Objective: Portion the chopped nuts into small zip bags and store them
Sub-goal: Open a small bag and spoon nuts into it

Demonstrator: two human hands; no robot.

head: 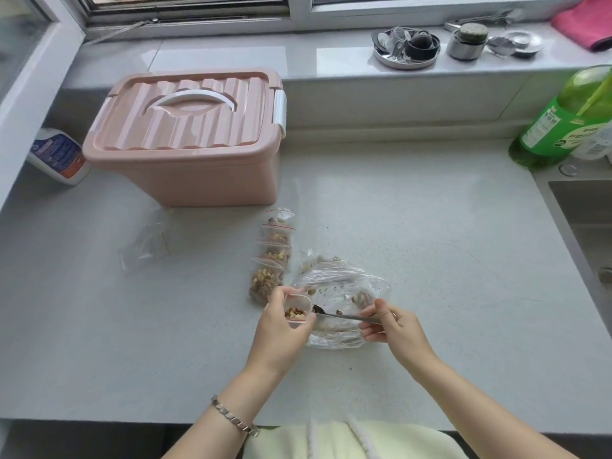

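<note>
- a green bottle (559, 120) stands at the counter's right edge, near the sink (583, 210)
- a white spray bottle (59, 157) lies far left
- a pink cloth (586, 24) rests on the windowsill (265, 54)
- a metal tin (467, 41) stands beside a round tray (406, 49)

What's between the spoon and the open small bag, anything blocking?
Nothing visible. The spoon in the right hand has its bowl right at the open mouth of the small zip bag that the left hand holds open.
</note>
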